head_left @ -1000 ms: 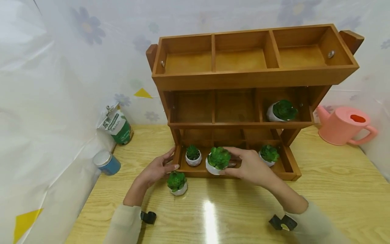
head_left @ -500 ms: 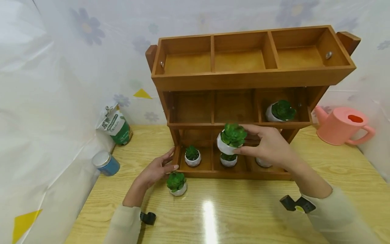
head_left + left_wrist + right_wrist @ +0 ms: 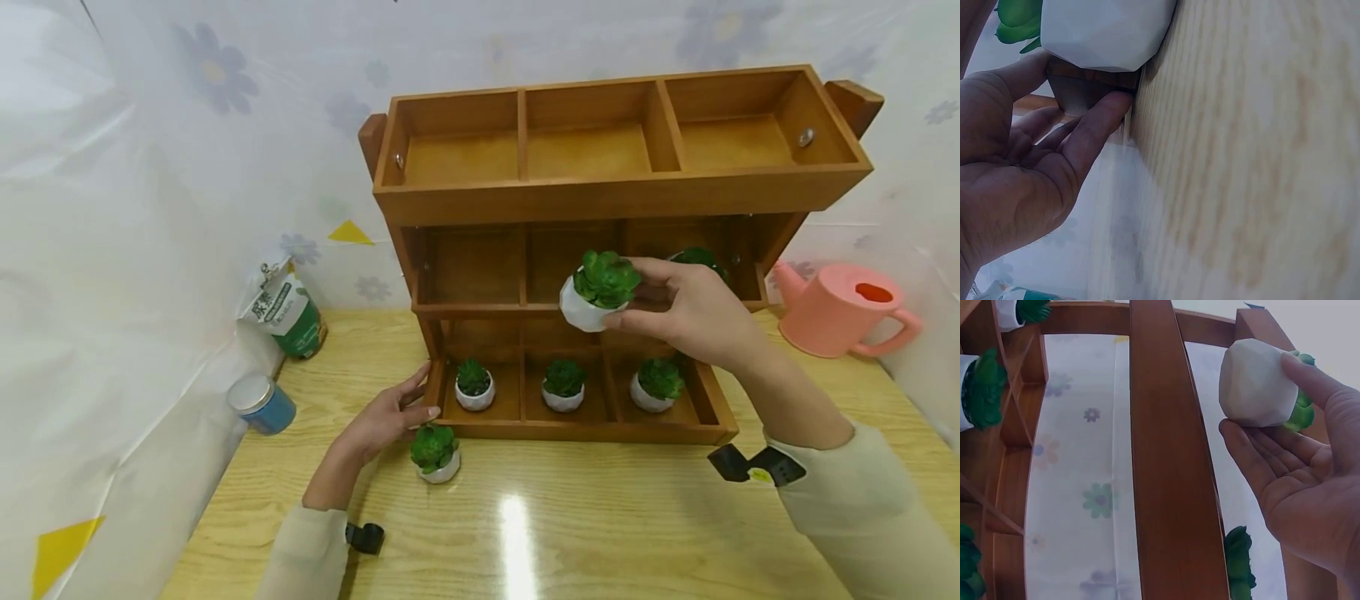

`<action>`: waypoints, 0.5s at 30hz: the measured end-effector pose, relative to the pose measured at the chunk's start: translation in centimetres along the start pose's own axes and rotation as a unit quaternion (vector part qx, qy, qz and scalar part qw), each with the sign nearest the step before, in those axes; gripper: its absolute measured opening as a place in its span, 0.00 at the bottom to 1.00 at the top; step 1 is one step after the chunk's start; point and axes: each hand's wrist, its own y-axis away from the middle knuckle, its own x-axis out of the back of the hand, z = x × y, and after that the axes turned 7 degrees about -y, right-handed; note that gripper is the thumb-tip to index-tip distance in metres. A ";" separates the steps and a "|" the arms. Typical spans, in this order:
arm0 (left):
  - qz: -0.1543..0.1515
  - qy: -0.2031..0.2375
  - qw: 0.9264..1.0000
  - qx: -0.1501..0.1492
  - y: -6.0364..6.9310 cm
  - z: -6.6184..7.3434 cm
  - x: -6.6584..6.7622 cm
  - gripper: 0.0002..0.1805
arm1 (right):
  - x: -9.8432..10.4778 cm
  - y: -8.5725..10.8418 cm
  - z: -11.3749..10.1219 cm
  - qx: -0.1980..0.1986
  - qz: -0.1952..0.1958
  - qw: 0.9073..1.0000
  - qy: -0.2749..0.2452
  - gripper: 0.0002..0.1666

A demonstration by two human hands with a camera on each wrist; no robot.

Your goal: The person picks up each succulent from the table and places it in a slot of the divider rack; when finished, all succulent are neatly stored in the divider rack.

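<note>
My right hand (image 3: 686, 312) pinches a potted succulent (image 3: 606, 282) by its white faceted pot, in front of the wooden shelf's middle tier. In the right wrist view thumb and fingers press on opposite sides of that pot (image 3: 1255, 384). My left hand (image 3: 390, 418) grips the lower left corner of the wooden shelf (image 3: 577, 429); in the left wrist view its fingers lie around the dark corner (image 3: 1085, 90). Beside it a second potted succulent (image 3: 437, 452) stands on the table. Three small potted plants sit in the bottom tier, one per compartment: left (image 3: 474, 385), middle (image 3: 562, 386) and right (image 3: 656, 386).
A further potted succulent (image 3: 697, 260), partly hidden by my right hand, sits in the middle tier's right compartment. A pink watering can (image 3: 843, 308) stands right of the shelf. To the left are a green-white pouch (image 3: 288, 308) and a blue jar (image 3: 262, 404) on the wooden table (image 3: 600, 525).
My right hand has lifted its succulent up and to the right, from in front of the bottom tier to the middle tier, uncovering the bottom-middle plant. My left hand has stayed at the corner.
</note>
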 end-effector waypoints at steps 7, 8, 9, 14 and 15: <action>0.003 0.000 1.000 0.001 0.0 0.1 0.0 0.44 | 0.6 -1.2 0.1 -0.013 0.000 1.000 0.003 0.34; 0.004 0.000 1.000 0.002 0.0 0.1 0.0 0.44 | 0.6 -1.4 0.0 -0.014 0.001 1.000 0.005 0.33; 0.005 0.000 1.000 0.003 0.0 0.1 0.0 0.45 | 0.6 -1.6 0.0 -0.016 0.003 1.000 0.005 0.32; 0.004 0.002 1.000 0.002 0.0 0.0 -0.1 0.44 | 0.4 -2.6 -0.1 -0.019 -0.001 1.000 0.009 0.33; 0.003 0.002 1.000 0.001 0.0 0.0 -0.1 0.44 | 0.4 -2.8 -0.2 -0.020 -0.003 1.000 0.009 0.35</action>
